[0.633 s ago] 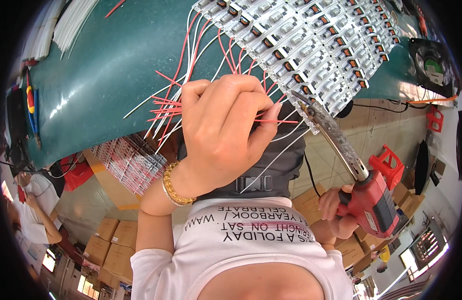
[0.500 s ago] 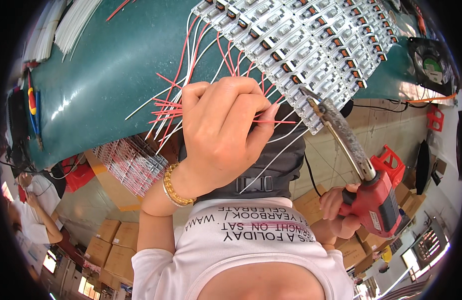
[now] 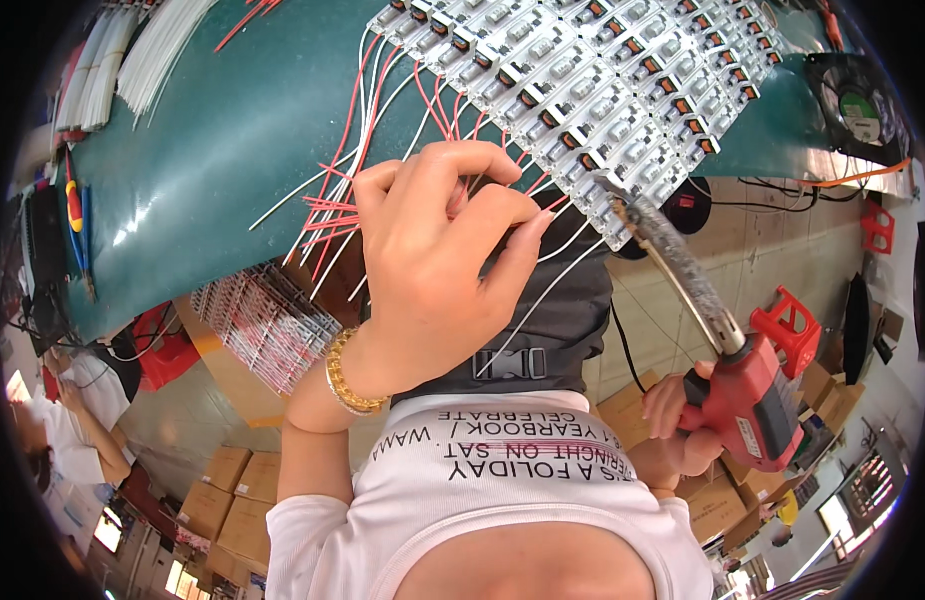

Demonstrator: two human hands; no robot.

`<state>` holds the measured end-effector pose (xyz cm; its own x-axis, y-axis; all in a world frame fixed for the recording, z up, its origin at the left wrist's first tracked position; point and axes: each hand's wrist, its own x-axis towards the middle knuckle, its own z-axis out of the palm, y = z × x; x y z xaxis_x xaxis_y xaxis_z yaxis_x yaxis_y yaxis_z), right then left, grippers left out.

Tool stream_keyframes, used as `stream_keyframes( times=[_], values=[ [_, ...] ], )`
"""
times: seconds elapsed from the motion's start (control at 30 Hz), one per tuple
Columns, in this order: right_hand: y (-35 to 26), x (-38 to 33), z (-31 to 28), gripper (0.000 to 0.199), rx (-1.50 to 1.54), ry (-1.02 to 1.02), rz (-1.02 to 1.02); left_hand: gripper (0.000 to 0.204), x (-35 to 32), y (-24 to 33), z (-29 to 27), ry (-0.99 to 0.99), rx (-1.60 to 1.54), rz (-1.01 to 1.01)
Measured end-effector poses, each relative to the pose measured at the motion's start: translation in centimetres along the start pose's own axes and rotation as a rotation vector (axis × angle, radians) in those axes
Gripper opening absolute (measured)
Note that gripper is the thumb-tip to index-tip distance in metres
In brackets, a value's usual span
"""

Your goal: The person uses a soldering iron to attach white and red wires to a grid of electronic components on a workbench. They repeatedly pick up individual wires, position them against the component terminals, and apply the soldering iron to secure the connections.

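Note:
My left hand (image 3: 437, 255) is closed around a bundle of red wires (image 3: 327, 212), whose loose ends stick out past its left side. Its thumb and index fingertip are close together near the board's lower corner. My right hand (image 3: 682, 420) grips a red and black soldering gun (image 3: 757, 405) by its handle. The gun's long metal barrel slants up left, its dark tip (image 3: 618, 205) at the lower corner of a panel of small white circuit modules (image 3: 582, 95). Red and white wires (image 3: 367, 110) trail from the panel's left edge, partly hidden behind my left hand.
The panel lies on a green tabletop (image 3: 232, 150). Bundles of white wire (image 3: 162, 55), a screwdriver (image 3: 74, 205) and a black fan (image 3: 857, 115) are on the table. Below stand a box of wired modules (image 3: 267, 325) and red stools (image 3: 787, 325). Another person (image 3: 87, 400) is at left.
The red wire that stuck out to the right of my left thumb no longer shows there. My left fingers have loosened slightly, and the panel and gun tip appear slightly further left.

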<state>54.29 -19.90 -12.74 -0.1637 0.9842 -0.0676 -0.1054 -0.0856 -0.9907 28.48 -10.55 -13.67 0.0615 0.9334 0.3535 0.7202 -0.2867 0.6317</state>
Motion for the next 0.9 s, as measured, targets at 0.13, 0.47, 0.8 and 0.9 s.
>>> stream_keyframes(
  times=[0.13,0.47,0.8,0.9],
  values=[
    [1.1,-2.3,-0.2,0.083,-0.102,0.159,0.053,0.014,-0.2,0.1,0.3,-0.002,0.033,-0.014],
    [1.1,-1.4,0.3,0.077,-0.019,0.106,0.030,0.015,-0.3,-0.1,0.4,0.023,0.054,0.006],
    [0.2,1.1,0.3,0.076,0.062,-0.027,-0.010,0.016,-0.2,0.0,0.4,0.016,0.062,0.012],
    [0.2,2.0,1.2,0.076,0.087,0.034,-0.046,0.016,0.0,0.1,-0.3,0.013,0.026,0.006]
  ],
)
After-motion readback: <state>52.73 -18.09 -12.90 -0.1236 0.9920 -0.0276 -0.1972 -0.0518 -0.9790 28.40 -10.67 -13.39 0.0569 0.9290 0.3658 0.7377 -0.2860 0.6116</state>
